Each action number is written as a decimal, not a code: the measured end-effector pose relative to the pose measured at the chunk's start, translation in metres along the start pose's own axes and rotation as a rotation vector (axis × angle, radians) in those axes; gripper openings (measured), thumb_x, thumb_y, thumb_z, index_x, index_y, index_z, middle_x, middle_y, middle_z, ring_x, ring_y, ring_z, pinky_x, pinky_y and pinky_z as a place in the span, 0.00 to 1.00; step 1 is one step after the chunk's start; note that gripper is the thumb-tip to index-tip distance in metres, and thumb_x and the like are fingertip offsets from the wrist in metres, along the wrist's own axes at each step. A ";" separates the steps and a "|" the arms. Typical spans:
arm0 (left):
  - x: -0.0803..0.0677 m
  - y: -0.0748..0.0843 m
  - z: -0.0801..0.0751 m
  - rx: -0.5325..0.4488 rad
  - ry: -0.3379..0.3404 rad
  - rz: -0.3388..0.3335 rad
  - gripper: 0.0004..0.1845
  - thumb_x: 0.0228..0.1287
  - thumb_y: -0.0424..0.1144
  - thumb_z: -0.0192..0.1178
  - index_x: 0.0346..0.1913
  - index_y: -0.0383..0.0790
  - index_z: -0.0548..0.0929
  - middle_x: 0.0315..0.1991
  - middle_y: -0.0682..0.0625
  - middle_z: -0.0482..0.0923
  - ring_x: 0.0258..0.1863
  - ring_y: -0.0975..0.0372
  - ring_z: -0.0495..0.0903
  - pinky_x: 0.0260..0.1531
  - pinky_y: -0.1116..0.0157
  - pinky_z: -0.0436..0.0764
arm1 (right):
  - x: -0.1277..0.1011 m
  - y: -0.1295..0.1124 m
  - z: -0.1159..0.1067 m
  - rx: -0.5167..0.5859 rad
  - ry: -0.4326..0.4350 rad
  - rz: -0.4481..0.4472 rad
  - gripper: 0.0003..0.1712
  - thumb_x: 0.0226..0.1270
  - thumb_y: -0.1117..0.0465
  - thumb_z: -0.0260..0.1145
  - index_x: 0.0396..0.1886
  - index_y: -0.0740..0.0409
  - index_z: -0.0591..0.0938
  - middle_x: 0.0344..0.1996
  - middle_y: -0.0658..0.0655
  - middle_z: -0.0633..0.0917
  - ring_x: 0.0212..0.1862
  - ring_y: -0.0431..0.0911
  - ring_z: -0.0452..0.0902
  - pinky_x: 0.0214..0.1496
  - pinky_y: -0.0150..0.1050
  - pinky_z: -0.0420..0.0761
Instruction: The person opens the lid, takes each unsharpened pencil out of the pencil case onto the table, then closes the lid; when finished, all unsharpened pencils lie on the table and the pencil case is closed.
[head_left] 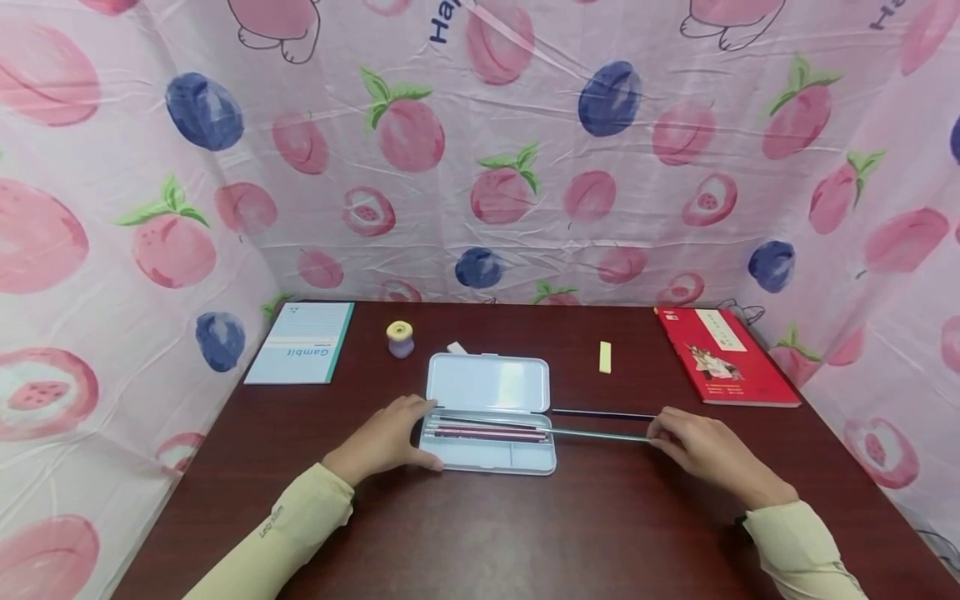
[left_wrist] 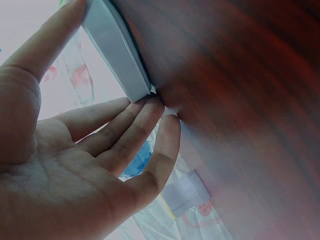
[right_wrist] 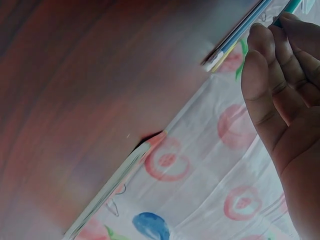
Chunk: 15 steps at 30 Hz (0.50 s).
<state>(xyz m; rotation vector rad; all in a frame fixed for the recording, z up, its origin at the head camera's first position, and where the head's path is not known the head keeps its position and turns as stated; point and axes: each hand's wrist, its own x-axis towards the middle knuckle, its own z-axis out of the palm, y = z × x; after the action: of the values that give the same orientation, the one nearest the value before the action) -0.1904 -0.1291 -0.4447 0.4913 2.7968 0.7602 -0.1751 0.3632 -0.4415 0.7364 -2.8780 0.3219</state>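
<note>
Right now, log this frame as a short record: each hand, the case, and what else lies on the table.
left hand: fingers straight, resting against the left end of the pencil case
right hand: pinches the end of a teal pencil whose other end reaches into the case
pencil case: white, lid open, several pencils inside
dark pencil: lies on the table right of the case
other items: red book, notebook, sharpener, yellow eraser

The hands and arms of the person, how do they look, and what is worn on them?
Both hands are bare, without gloves or rings in view. The left hand comes out of a pale yellow long sleeve with small dark lettering near its cuff. The right hand has a matching pale yellow sleeve with a ribbed cuff.
</note>
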 end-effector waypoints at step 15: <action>-0.001 0.000 -0.001 -0.007 0.003 -0.006 0.53 0.49 0.56 0.85 0.77 0.41 0.74 0.71 0.43 0.77 0.65 0.52 0.76 0.72 0.47 0.78 | -0.014 0.017 -0.006 -0.043 0.025 0.001 0.17 0.53 0.62 0.86 0.36 0.43 0.86 0.30 0.36 0.83 0.32 0.26 0.71 0.35 0.33 0.84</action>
<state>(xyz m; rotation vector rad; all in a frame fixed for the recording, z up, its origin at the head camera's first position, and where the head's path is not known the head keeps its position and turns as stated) -0.1901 -0.1296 -0.4436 0.4812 2.7962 0.7696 -0.1702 0.3854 -0.4414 0.7182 -2.8523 0.2661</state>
